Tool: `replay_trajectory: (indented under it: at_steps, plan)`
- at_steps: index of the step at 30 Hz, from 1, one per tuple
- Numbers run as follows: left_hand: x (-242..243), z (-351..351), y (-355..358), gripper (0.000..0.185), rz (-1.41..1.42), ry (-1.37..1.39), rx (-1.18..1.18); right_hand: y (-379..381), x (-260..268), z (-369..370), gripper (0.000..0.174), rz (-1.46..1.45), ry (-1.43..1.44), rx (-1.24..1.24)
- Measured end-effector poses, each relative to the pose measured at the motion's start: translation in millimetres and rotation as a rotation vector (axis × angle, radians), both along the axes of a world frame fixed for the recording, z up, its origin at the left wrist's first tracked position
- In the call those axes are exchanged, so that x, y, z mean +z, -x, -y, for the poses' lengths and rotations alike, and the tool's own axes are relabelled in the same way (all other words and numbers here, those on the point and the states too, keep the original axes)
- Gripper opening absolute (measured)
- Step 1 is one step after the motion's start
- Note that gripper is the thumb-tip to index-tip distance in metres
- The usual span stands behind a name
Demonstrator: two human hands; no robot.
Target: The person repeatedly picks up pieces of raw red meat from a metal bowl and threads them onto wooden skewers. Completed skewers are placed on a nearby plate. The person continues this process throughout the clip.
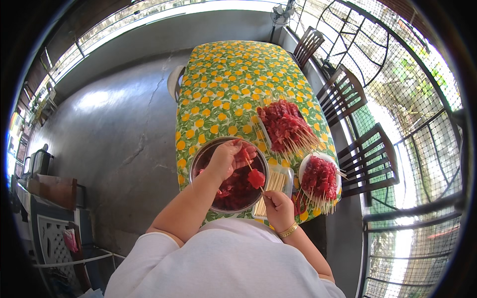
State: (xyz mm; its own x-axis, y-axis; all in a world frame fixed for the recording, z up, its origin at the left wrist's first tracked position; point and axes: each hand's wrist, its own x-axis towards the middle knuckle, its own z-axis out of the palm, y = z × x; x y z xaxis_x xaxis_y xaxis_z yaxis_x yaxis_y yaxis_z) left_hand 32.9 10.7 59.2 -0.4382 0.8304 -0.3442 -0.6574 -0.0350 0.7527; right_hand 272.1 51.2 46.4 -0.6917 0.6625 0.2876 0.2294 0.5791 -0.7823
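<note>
My right hand [278,209] grips the lower end of a bamboo skewer [250,164], tilted over a round metal bowl [192,166]. A piece of raw red meat [256,178] is threaded on the skewer. At its upper end, my left hand [231,158] holds another piece of meat [243,155] between its fingers. More raw meat in dark red liquid [234,192] lies inside the bowl. Beside the bowl, a clear plastic tray [290,182] holds bare bamboo skewers [275,183], partly hidden by my right hand.
A rectangular tray [265,131] heaped with skewered meat [285,124] stands farther back. A white plate [305,164] of skewered meat [319,177] is at right, near red-handled scissors [299,204]. A lemon-print tablecloth [223,93] covers the table; wooden chairs [369,164] line its right side.
</note>
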Motion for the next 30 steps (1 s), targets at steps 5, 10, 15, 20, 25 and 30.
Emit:
replay_trajectory:
  at_steps: [5, 10, 15, 20, 25, 30]
  plan:
    - [5.0, 1.5, 15.5, 0.027, 0.285, -0.102, -0.061, -0.1, -0.5, -0.9, 0.006, 0.009, 0.019, -0.001]
    - [4.9, -1.8, 7.9, 0.028, 0.139, -0.044, 0.038, 1.3, -0.8, -0.6, 0.006, -0.010, 0.035, -0.002]
    - [1.6, -3.7, -2.3, 0.027, 0.031, -0.010, 0.110, 2.9, -0.9, -0.4, 0.005, -0.018, 0.032, -0.002]
    - [2.6, -3.7, -6.2, 0.026, 0.031, 0.019, 0.095, 3.8, -2.6, 0.8, 0.005, -0.015, 0.020, 0.002]
    - [4.7, -1.3, -14.5, 0.025, 0.065, -0.036, 0.119, 6.3, -4.6, 3.7, 0.005, -0.029, 0.001, -0.007]
    - [1.9, -1.0, -21.4, 0.022, 0.130, -0.068, 0.071, 8.0, -2.8, 4.1, 0.006, -0.011, 0.037, -0.007]
